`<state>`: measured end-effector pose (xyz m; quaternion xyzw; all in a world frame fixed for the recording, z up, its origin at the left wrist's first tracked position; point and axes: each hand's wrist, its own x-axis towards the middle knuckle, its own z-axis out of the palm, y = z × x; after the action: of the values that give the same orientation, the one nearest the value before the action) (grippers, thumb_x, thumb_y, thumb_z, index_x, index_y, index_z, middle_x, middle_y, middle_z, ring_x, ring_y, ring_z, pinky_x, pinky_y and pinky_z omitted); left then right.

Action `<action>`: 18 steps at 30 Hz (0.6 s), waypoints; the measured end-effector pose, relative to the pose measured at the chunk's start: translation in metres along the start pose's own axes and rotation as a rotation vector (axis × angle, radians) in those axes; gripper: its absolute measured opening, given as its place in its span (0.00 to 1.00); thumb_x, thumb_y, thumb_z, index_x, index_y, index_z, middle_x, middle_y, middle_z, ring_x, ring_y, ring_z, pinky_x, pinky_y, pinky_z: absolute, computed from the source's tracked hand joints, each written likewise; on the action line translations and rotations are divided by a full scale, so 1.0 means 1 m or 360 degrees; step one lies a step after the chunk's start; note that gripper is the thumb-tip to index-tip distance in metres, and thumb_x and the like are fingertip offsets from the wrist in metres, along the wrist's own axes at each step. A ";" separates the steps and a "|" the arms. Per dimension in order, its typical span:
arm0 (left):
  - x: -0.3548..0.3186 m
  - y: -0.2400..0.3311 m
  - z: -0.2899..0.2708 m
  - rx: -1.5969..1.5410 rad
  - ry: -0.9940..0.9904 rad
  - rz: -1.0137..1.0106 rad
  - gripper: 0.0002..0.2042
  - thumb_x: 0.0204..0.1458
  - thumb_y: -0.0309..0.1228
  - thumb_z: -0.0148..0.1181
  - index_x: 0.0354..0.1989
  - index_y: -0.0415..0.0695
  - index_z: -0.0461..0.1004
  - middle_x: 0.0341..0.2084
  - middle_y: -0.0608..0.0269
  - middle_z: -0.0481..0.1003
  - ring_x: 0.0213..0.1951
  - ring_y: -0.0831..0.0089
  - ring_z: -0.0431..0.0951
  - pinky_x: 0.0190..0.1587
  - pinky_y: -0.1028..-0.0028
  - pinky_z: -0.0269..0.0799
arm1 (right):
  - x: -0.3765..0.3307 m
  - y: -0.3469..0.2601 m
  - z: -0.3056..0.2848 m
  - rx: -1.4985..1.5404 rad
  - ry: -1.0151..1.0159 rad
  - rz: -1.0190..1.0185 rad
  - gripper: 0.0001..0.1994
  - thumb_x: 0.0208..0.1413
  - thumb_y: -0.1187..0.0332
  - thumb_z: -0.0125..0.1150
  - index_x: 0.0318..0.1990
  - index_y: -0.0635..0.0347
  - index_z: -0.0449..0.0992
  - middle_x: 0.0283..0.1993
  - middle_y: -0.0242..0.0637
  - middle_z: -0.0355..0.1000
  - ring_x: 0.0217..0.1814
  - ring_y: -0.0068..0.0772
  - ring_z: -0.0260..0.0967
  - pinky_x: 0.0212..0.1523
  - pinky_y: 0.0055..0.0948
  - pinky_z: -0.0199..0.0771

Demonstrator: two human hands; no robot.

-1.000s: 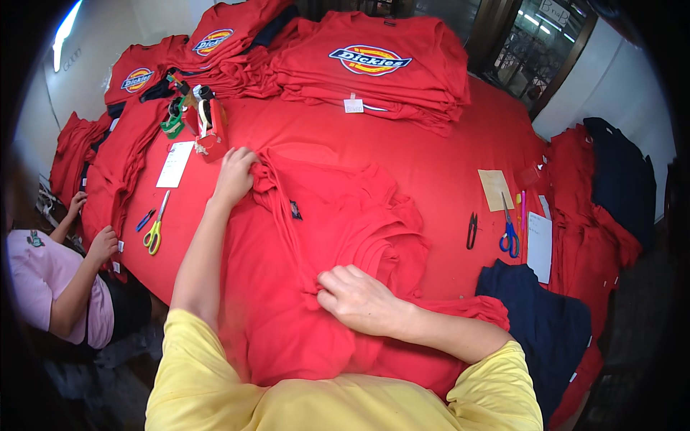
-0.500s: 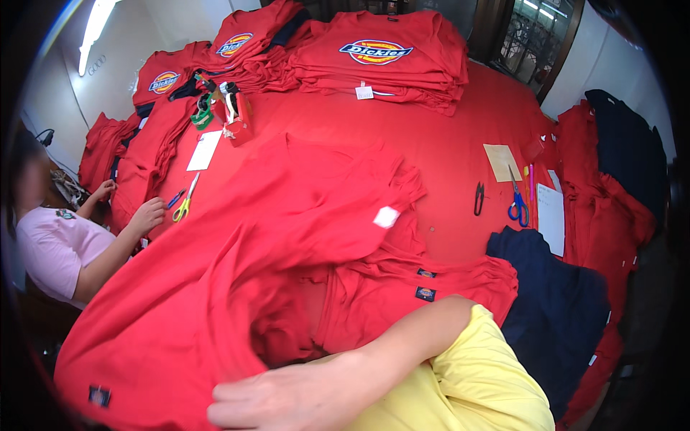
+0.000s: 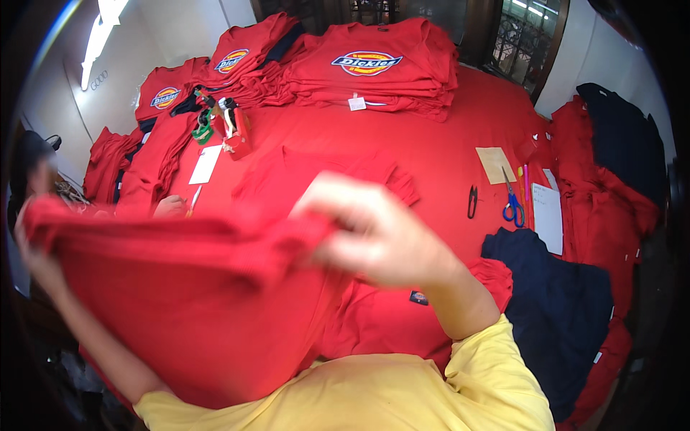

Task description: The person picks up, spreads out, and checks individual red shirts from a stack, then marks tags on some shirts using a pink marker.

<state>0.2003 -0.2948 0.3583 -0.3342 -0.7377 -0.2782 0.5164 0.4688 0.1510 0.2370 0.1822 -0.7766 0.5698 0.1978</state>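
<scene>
I hold a red shirt [image 3: 194,309] up off the table, hanging in front of my chest on the left. My right hand [image 3: 374,230], blurred by motion, is shut on its upper right edge. At the far left my left hand [image 3: 32,251] grips the other end of that edge, with most of it hidden behind the cloth. More red shirts [image 3: 388,323] lie on the red table [image 3: 445,151] below my right forearm, one showing a small dark label.
Stacks of folded red shirts [image 3: 374,72] line the back of the table. Black snips [image 3: 472,201], blue-handled scissors [image 3: 512,208] and paper sheets [image 3: 550,215] lie at right, beside dark navy garments [image 3: 560,309]. A co-worker's hand [image 3: 169,207] rests at left near a white slip [image 3: 206,164].
The red shirt lay on the table under both my hands; I have swept it up and to the left, and it now hangs raised between my hands.
</scene>
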 end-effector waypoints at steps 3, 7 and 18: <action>-0.015 0.032 0.174 -0.0220 -0.0317 -0.0163 0.23 0.47 0.14 0.48 0.54 0.43 0.72 0.52 0.58 0.73 0.55 0.68 0.71 0.61 0.70 0.61 | 0.024 0.067 -0.051 -0.0635 0.0674 0.0182 0.10 0.48 0.77 0.62 0.39 0.68 0.74 0.42 0.36 0.68 0.47 0.29 0.67 0.49 0.26 0.66; -0.065 0.064 0.352 -0.0374 -0.0831 -0.0226 0.13 0.44 0.22 0.55 0.40 0.38 0.77 0.36 0.49 0.75 0.44 0.56 0.75 0.48 0.65 0.69 | 0.016 0.231 -0.119 -0.1117 0.1051 0.0622 0.16 0.46 0.72 0.63 0.44 0.67 0.76 0.60 0.50 0.63 0.63 0.47 0.61 0.63 0.35 0.60; -0.197 0.054 0.532 -0.0551 -0.2197 -0.0417 0.25 0.47 0.26 0.57 0.57 0.38 0.69 0.61 0.50 0.64 0.62 0.56 0.64 0.62 0.66 0.62 | -0.013 0.266 -0.070 -0.1995 0.0654 0.0316 0.13 0.45 0.75 0.56 0.41 0.64 0.76 0.48 0.41 0.71 0.56 0.46 0.61 0.55 0.49 0.61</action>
<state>-0.0162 0.1003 0.0095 -0.4194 -0.8751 -0.1760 -0.1653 0.3515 0.2940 0.0336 -0.1519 -0.9204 0.0493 0.3568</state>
